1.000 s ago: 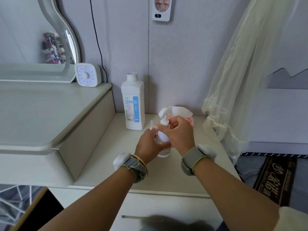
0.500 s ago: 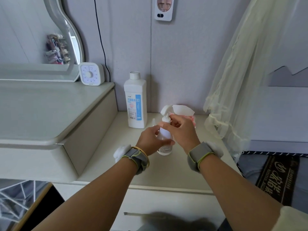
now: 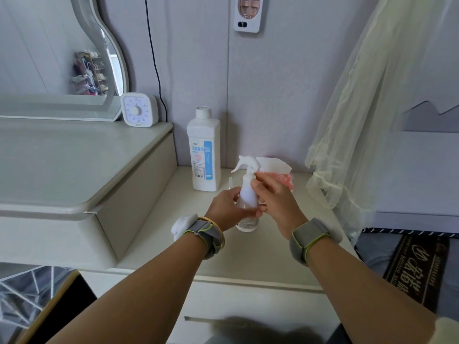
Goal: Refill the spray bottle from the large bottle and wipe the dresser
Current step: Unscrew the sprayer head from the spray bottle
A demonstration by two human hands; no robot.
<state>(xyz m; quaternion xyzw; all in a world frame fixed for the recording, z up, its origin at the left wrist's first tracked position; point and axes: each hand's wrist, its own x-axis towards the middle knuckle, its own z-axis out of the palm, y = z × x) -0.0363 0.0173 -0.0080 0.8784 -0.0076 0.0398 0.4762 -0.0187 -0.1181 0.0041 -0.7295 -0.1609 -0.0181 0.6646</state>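
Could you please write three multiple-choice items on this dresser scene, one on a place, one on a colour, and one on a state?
1. Where does the large bottle stand?
A. On the raised top by the timer
B. On the lower surface against the wall, behind the spray bottle
C. On the floor mat

2. What colour is the band on the large bottle's label?
A. Blue
B. Red
C. Green

3. What is the state of the spray bottle?
A. Lying on its side, untouched
B. Upright, trigger head on, held by both hands
C. Lifted high, head removed

Answers:
1. B, it sits at the wall just beyond the spray bottle.
2. A, a blue strip shows.
3. B, the left hand grips its body and the right hand its neck.
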